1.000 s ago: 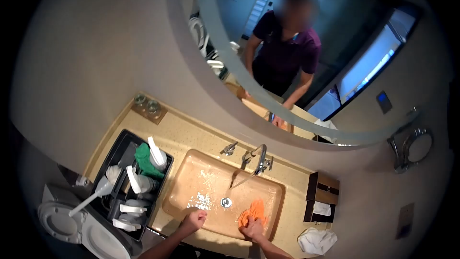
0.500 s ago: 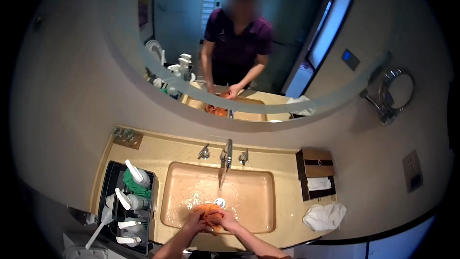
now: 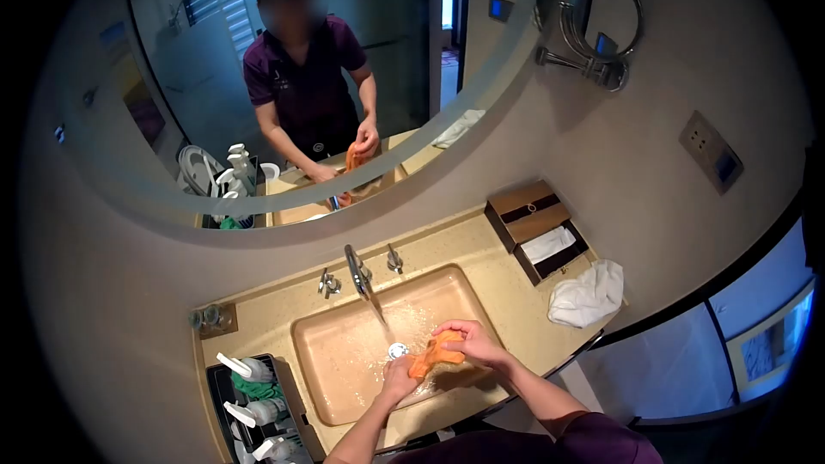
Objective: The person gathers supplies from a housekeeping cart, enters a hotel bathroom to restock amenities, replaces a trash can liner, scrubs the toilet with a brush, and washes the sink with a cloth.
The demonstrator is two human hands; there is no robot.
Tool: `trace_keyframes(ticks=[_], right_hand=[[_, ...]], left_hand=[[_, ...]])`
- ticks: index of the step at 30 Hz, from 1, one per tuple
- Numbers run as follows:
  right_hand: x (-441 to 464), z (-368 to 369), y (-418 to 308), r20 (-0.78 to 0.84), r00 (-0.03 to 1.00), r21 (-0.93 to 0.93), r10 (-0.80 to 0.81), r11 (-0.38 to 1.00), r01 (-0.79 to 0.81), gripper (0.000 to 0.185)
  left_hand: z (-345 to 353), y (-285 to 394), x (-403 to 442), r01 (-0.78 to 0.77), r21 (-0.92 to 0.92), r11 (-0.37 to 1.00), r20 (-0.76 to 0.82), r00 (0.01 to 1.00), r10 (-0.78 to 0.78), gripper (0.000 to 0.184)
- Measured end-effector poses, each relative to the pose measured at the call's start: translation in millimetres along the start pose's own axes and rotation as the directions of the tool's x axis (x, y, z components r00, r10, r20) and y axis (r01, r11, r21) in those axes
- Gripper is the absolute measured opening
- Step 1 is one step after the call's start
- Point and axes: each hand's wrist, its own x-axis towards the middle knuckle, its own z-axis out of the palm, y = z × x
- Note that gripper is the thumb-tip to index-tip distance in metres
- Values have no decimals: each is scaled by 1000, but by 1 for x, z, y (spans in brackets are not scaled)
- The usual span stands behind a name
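Observation:
An orange cloth [image 3: 436, 356] is stretched between my two hands over the front part of the sink [image 3: 322, 408]. My left hand [image 3: 399, 378] is closed on its lower left end, low in the basin. On the upper right end, my right hand [image 3: 471, 344] grips the cloth with curled fingers. Water runs from the faucet [image 3: 355, 271] into the sink, left of the cloth and near the round drain [image 3: 397, 351]. Parts of the cloth are hidden by my fingers.
A black caddy [image 3: 288, 378] with white-topped spray bottles [image 3: 249, 368] and a green cloth [image 3: 256, 387] stands left of the sink. Right are a brown tissue box [image 3: 533, 210] and a crumpled white cloth [image 3: 587, 294]. Two glasses [image 3: 210, 318] sit back left; a mirror [image 3: 301, 120] hangs above.
The view has turned and tilted. The orange cloth, bunched between both hands before, is now drawn out between them, with my right hand higher and farther right.

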Motion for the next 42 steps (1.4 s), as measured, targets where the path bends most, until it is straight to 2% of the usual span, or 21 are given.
trace_keyframes(ticks=[1,3,5,7,8,9,11,13,16,19,21,23,25,27,29,32,33,35,36,38,42], right_hand=[[1,-9,9,0,1000,3,-2,1000,2,31],[15,-32,43,4,960,-535,-281,810,239,39],[14,-35,66,39,978,-674,-206,717,178,41],[9,-13,86,71,928,-895,-365,387,221,40],[9,-3,97,93,904,-939,-417,265,218,40],[14,2,111,133,888,-897,-441,328,298,40],[24,5,130,159,871,-839,-464,401,367,39],[28,5,142,130,955,-818,-266,515,255,32],[26,2,132,115,943,-793,-313,542,277,27],[16,4,102,130,924,-739,-361,586,333,30],[16,5,90,273,878,-590,-393,653,475,30],[7,15,60,291,882,-523,-371,710,471,28],[5,16,52,274,933,-488,-235,802,345,27],[8,8,52,271,926,-531,-264,761,373,27],[9,0,59,249,952,-701,-179,645,305,30],[10,-12,76,229,973,-819,-29,534,209,34],[10,-13,80,229,973,-820,-29,533,209,34],[10,-12,90,253,963,-696,90,708,117,33],[6,-3,87,258,961,-691,97,714,114,33],[-2,21,73,309,896,-669,-318,597,442,31],[12,30,95,246,966,-597,-85,772,220,23]], left_hand=[[-15,12,-2,-1,4,1000,1,1000,1,39],[-46,42,-14,304,-434,848,202,950,-238,34],[-53,57,-17,270,-496,825,132,963,-236,34],[-55,59,-20,226,-575,786,126,974,-188,35],[-56,62,-23,90,-502,860,46,996,-77,36],[-59,66,-26,98,-494,864,45,995,-87,36],[-63,76,-33,-89,-405,910,13,995,103,38],[-75,81,-41,15,-345,939,108,994,24,40],[-90,78,-50,321,-156,934,133,944,-302,46],[-95,74,-56,307,-114,945,129,948,-292,52],[-74,47,-55,194,-249,949,108,979,-172,59],[-81,64,-51,218,-358,908,362,929,-81,54],[-69,54,-43,304,-307,902,408,898,-164,49],[-64,50,-37,381,-247,891,447,861,-244,45],[-65,52,-40,278,-130,952,151,954,-258,36],[-77,63,-47,216,-100,971,-53,974,-222,34],[-81,70,-49,216,-101,971,-54,974,-222,34],[-88,82,-54,186,-396,899,-28,977,-214,27],[-91,87,-58,198,-395,897,-22,974,-225,27],[-94,97,-64,-88,-123,989,-143,987,70,24],[-108,110,-68,-136,-75,988,-248,962,114,25]])
